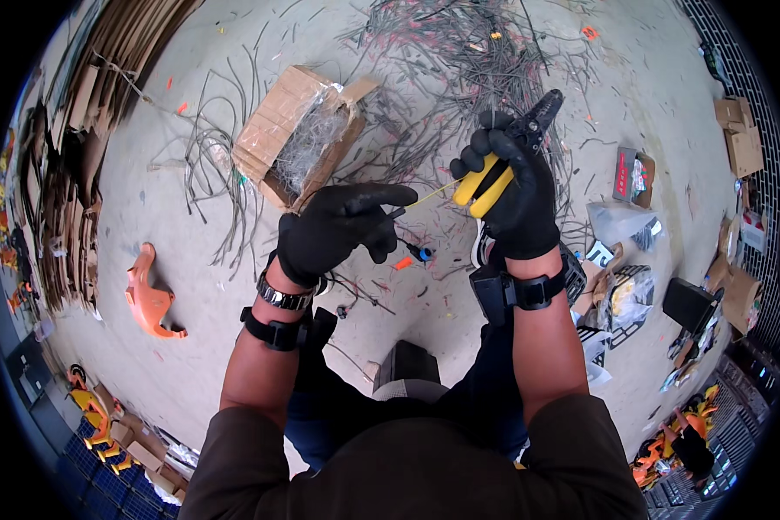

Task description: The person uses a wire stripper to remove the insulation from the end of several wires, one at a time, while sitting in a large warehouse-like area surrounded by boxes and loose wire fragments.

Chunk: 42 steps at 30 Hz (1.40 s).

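My left hand [341, 231], in a black work glove, grips a black cable [396, 212] whose lower part ends in a blue-tipped connector [422, 253] below the fingers. From the cable a thin yellow wire [432, 194] runs up to my right hand. My right hand [517, 188], gloved in black too, is closed around wire strippers with yellow handles [484, 188]; their dark jaws [546, 110] point up and away. The strippers' handles lie near each other. Whether the wire's far end is pinched by the right fingers, I cannot tell.
An open cardboard box [286, 130] holds clear plastic scraps. Cut cable pieces [455, 52] litter the concrete floor. An orange plastic part [146, 296] lies left, near stacked flattened cardboard [71, 195]. Plastic bags [624, 224] and boxes stand right. A person [692, 448] is at the lower right.
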Each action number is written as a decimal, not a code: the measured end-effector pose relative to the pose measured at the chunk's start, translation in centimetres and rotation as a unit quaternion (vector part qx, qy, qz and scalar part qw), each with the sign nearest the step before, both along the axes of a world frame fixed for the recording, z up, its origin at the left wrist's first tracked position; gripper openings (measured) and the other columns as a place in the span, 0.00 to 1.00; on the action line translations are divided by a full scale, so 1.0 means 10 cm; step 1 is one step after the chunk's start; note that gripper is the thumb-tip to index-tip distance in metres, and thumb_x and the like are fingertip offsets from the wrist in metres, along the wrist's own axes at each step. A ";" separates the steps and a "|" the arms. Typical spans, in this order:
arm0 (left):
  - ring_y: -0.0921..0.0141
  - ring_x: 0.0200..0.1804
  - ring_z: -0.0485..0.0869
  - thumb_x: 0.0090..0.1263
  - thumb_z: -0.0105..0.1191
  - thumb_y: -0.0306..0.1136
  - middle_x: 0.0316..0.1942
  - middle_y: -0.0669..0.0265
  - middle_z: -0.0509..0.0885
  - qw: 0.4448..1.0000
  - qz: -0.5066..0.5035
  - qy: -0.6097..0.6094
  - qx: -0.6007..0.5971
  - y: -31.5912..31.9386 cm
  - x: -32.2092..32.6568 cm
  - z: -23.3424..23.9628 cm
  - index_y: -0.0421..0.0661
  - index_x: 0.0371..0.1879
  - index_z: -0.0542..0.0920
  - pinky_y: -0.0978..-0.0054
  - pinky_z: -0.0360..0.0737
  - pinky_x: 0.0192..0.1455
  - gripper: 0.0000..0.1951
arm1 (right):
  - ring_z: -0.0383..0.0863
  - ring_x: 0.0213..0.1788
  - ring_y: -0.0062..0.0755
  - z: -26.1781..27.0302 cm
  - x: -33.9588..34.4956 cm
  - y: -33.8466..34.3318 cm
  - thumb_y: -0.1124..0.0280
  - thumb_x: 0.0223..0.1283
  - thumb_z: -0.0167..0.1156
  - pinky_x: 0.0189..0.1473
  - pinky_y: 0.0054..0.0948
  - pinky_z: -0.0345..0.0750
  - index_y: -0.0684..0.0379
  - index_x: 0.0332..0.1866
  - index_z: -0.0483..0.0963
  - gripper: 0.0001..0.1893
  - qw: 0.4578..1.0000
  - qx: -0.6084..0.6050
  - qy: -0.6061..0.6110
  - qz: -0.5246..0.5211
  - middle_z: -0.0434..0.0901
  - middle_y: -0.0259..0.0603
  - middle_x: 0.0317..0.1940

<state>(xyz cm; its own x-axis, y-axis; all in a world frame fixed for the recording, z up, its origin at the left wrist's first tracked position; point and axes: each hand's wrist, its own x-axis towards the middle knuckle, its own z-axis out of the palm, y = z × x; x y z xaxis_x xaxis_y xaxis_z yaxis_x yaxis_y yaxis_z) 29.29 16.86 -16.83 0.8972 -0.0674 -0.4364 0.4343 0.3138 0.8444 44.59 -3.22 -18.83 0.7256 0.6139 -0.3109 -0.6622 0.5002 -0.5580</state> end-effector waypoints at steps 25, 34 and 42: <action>0.77 0.18 0.68 0.78 0.40 0.34 0.16 0.71 0.68 0.899 0.335 -0.076 0.272 1.07 -0.39 -0.34 0.29 0.54 0.75 0.76 0.77 0.30 0.19 | 0.80 0.42 0.37 -0.23 0.69 -0.78 0.72 0.72 0.55 0.47 0.41 0.81 0.62 0.63 0.71 0.17 0.969 -0.033 -0.078 -0.231 0.77 0.39 0.39; 0.75 0.20 0.69 0.76 0.48 0.31 0.23 0.71 0.73 0.824 0.539 -0.071 0.159 1.38 -0.59 -0.44 0.35 0.60 0.75 0.71 0.76 0.32 0.18 | 0.82 0.47 0.35 -0.41 0.89 -1.14 0.72 0.74 0.53 0.59 0.44 0.81 0.57 0.65 0.69 0.17 0.946 -0.099 -0.101 -0.292 0.80 0.39 0.43; 0.65 0.34 0.88 0.76 0.49 0.31 0.43 0.54 0.87 0.944 0.315 -0.096 -0.024 0.81 -0.19 -0.20 0.31 0.62 0.74 0.67 0.88 0.43 0.21 | 0.83 0.38 0.25 0.23 0.22 -0.12 0.71 0.69 0.62 0.45 0.28 0.81 0.62 0.55 0.77 0.13 0.918 -0.278 -0.272 -0.081 0.83 0.38 0.40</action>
<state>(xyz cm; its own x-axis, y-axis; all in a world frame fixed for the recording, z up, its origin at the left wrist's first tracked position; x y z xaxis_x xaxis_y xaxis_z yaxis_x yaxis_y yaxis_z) 27.35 25.01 -18.86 0.8283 0.4900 -0.2718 -0.0110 0.4991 0.8665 46.77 -4.39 -16.57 0.9344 0.3393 -0.1086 -0.1525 0.1054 -0.9827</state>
